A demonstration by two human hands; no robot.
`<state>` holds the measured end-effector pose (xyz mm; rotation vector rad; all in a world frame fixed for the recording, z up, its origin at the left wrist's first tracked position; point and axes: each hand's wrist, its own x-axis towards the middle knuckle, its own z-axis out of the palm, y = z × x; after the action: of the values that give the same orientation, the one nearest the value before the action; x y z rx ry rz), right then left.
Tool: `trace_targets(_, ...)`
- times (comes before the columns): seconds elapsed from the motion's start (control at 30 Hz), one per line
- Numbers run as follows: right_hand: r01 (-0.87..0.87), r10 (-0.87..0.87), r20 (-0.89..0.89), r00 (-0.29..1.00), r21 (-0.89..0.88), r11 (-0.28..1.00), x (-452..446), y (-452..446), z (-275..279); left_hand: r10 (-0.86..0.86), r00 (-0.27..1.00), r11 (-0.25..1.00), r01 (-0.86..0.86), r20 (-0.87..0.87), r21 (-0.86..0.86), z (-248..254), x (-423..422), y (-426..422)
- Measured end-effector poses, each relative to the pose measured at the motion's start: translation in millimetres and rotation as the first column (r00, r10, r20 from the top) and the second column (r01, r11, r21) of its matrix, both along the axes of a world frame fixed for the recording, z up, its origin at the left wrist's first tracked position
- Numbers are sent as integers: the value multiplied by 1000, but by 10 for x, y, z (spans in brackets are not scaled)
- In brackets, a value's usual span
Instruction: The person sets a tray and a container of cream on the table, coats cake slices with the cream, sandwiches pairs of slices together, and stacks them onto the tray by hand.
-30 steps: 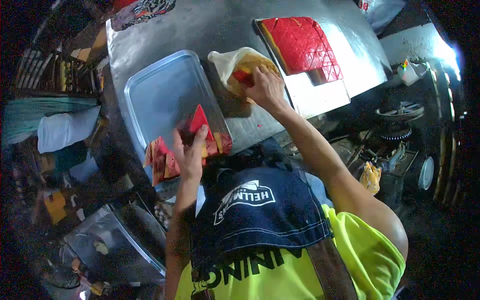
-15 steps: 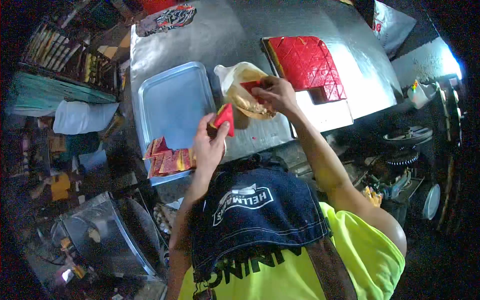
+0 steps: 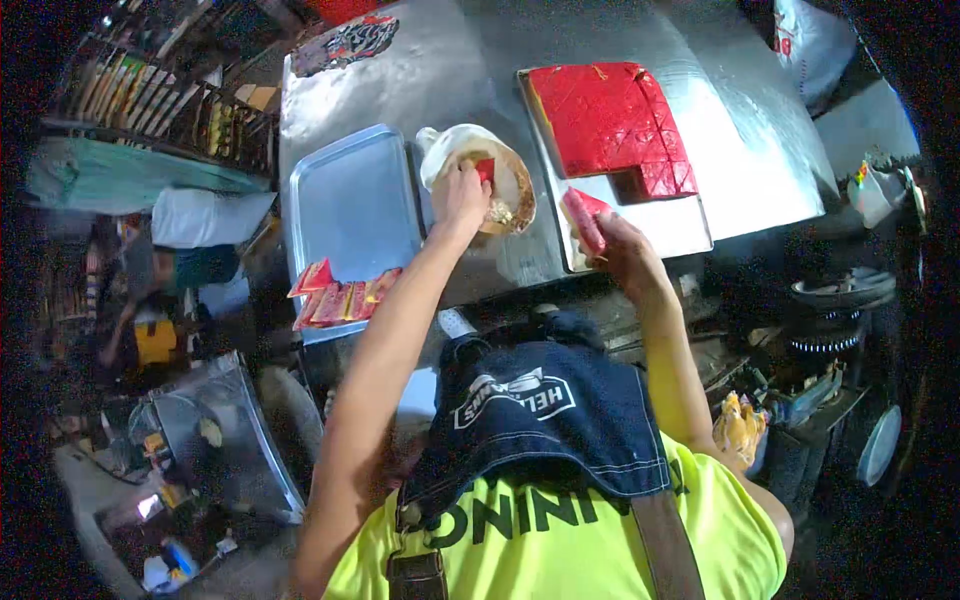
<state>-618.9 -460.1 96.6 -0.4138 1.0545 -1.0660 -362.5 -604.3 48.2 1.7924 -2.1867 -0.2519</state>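
Inside the rim of a pale bowl [image 3: 517, 165] lined with crumbs, my left hand [image 3: 462, 200] has its fingers closed on a red-topped cake piece [image 3: 485, 169]. My right hand [image 3: 625, 250] grips another red cake piece [image 3: 583, 220], tilted, over the front of a white board [image 3: 645, 222]. On that board, behind my right hand, lies a large scored red cake [image 3: 600, 115] with a corner cut out. Several cut pieces [image 3: 340, 302] lean together at the near end of a clear tray [image 3: 355, 205], left of the bowl.
Everything stands on a metal table [image 3: 460, 60]. A patterned cloth [image 3: 345, 45] lies at its far left corner. A white bag [image 3: 815, 45] is at the far right. Left of the table are shelves and a white cloth [image 3: 210, 217]; round metal items [image 3: 845, 290] are at the right.
My left hand has moved from the tray side into the bowl with a cake piece. My right hand has left the bowl and moved right to the white board, holding a piece.
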Motion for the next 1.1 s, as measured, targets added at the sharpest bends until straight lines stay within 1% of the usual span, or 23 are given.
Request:
trace_targets(0.03, -25, 26, -51, 998, 23, 999, 46, 23, 100, -9, 997, 996, 15, -74, 89, 29, 36, -15)
trace_targets(0.07, -57, 58, -44, 997, 17, 998, 113, 24, 158, -37, 985, 999, 36, -171, -5, 84, 85, 26)
trace_targets(0.17, -104, 110, -154, 982, 50, 993, 321, -59, 248, 50, 836, 998, -64, -546, -7, 163, 347, 160)
trace_targets(0.2, -155, 151, -118, 982, -24, 988, 354, -98, 128, 80, 836, 995, -96, -543, -1, 228, 519, 248)
trace_targets(0.27, -244, 227, -226, 947, -48, 969, 598, -231, 175, 212, 376, 976, -32, -902, 216, 386, 862, 427)
trace_targets(0.3, -262, 246, -231, 941, -40, 964, 744, -311, 208, 332, 157, 942, 3, -930, 337, 528, 1065, 540)
trace_targets(0.33, -336, 312, -259, 914, -53, 940, 929, -416, 245, 313, 245, 948, -17, -917, 319, 406, 1399, 539)
trace_targets(0.4, -424, 390, -298, 871, -57, 904, 1354, -629, 266, 169, 556, 985, -56, -814, 166, 353, 2071, 590)
trace_targets(0.5, -591, 534, -378, 756, -44, 805, 2090, -958, 123, 220, 605, 975, -106, -765, 197, 246, 2734, 662)
trace_targets(0.53, -649, 568, -376, 732, -130, 749, 2340, -1062, -51, 231, 593, 972, -112, -771, 205, 228, 2826, 681)
trace_targets(0.57, -698, 602, -376, 705, -214, 684, 2575, -1181, -220, 218, 722, 976, -147, -657, 162, 251, 2907, 710)
trace_targets(0.6, -835, 470, -742, 478, -219, 504, 2796, -1355, -346, 207, 829, 978, -173, -519, 115, 248, 2989, 744)
trace_targets(0.63, -865, 170, -900, 401, -311, 394, 3000, -1370, -420, 210, 843, 975, -219, -496, 42, 149, 3016, 784)
trace_targets(0.67, -899, -165, -932, 323, -357, 255, 3199, -1365, -466, 216, 837, 974, -222, -503, 49, 129, 3061, 798)
trace_targets(0.7, -903, -160, -935, 315, -348, 254, 3365, -1347, -510, 143, 922, 982, -177, -361, -63, 112, 3106, 811)
trace_targets(0.77, -966, -273, -962, 25, -94, 242, 3613, -1309, -586, 92, 989, 974, -113, -116, -194, 45, 3170, 837)
trace_targets(0.8, -968, -269, -963, 15, -81, 239, 3668, -1300, -652, 96, 987, 975, -119, -127, -189, 18, 3226, 841)
trace_targets(0.87, -995, -287, -958, -23, -7, 102, 3717, -1282, -825, 69, 981, 986, -39, 183, -163, -2, 3325, 841)
trace_targets(0.9, -994, -300, -952, 61, -87, 72, 3687, -1270, -898, 72, 986, 996, -63, 151, -64, -10, 3342, 839)
trace_targets(0.93, -995, -297, -953, 57, -80, 67, 3669, -1242, -893, 77, 986, 996, -69, 145, -61, 10, 3377, 834)
trace_targets(1.0, -911, -149, -947, 283, -314, 268, 3665, -1115, -831, -30, 992, 999, 35, 126, -40, 54, 3458, 821)
trace_targets(1.07, -885, -180, -950, 256, -305, 351, 3690, -1077, -857, -92, 989, 996, 90, 119, 22, -16, 3560, 777)
trace_targets(1.1, -886, -73, -968, 238, -248, 393, 3653, -1110, -1034, -108, 989, 990, 98, 96, 100, -52, 3597, 754)
